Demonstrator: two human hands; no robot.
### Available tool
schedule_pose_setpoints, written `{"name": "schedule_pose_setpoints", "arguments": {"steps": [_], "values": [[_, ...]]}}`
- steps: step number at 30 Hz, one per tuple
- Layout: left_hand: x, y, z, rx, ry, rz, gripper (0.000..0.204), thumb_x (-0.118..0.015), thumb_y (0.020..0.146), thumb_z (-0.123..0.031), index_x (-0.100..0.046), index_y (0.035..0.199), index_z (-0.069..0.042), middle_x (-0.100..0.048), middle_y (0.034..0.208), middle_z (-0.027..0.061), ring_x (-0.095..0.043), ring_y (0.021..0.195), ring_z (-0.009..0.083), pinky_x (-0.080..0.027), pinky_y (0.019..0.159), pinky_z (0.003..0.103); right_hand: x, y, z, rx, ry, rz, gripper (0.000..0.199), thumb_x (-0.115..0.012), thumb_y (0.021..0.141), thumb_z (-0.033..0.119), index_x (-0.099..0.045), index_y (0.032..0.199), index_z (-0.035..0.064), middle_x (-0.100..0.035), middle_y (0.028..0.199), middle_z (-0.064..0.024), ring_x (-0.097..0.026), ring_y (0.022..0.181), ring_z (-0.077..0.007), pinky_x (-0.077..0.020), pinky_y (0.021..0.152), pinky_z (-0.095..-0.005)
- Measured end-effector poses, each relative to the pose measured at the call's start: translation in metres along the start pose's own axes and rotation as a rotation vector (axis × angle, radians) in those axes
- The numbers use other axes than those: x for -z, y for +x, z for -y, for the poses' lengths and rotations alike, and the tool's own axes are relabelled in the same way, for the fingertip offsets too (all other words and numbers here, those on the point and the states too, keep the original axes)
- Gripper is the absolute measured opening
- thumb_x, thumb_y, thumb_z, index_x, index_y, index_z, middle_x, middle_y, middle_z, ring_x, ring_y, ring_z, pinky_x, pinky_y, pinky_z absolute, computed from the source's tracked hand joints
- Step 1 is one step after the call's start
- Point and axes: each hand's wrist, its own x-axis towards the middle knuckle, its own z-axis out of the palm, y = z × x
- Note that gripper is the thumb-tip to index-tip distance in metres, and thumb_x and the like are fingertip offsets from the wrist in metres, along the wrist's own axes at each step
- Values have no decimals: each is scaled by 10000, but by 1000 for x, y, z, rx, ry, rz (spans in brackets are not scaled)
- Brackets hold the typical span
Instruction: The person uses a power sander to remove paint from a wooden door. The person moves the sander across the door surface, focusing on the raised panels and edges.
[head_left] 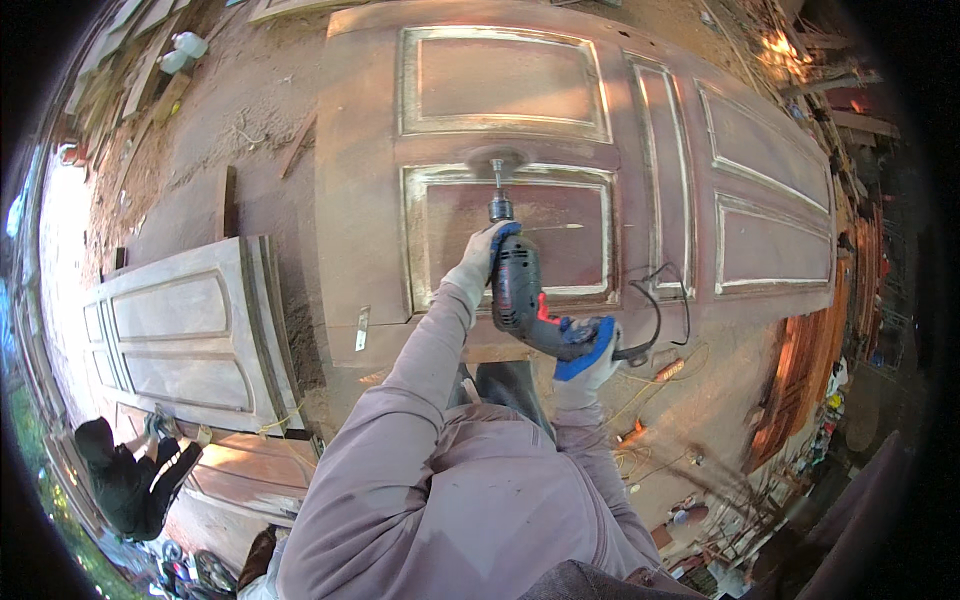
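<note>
A large reddish-brown panelled wooden door (560, 140) lies flat in front of me. My left hand (483, 252), in a white and blue glove, grips the front body of a grey electric drill (516, 290). My right hand (588, 350), gloved the same way, holds the drill's rear handle. The drill's shaft carries a spinning sanding disc (496, 160) that rests on the door's cross rail between two raised panels. A black cord (660, 300) loops from the handle across the door's near edge.
A paler panelled door (185, 335) lies on the left, with more doors under it. Another person in black (125, 475) crouches at the lower left. Planks and scrap wood (150, 60) line the dusty ground; stacked doors (800, 380) stand on the right.
</note>
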Motion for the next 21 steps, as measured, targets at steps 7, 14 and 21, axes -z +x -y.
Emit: {"name": "schedule_pose_setpoints", "arguments": {"steps": [7, 14, 21], "values": [[72, -37, -34, -55, -41, -108, 224, -665, 784, -246, -635, 890, -51, -616, 710, 49, -598, 594, 160, -505, 565, 297, -30, -38, -38, -101, 33, 40, 157, -513, 918, 149, -477, 796, 56, -489, 633, -45, -476, 576, -156, -470, 632, -373], [78, -37, -39, 3, -58, -87, 240, -685, 757, -248, -653, 876, -42, -599, 684, 42, -582, 571, 159, -497, 559, 301, -33, -51, -49, -98, 51, -53, 175, -531, 909, 153, -499, 765, 60, -514, 632, -52, -490, 559, -157, -472, 607, -356], [70, -47, -36, -72, 36, -158, 214, -659, 786, -278, -616, 859, -81, -615, 698, 36, -591, 560, 161, -497, 539, 306, -30, -45, -40, -142, -63, -19, 234, -478, 937, 216, -463, 742, 88, -437, 614, -15, -436, 573, -149, -465, 698, -388]]}}
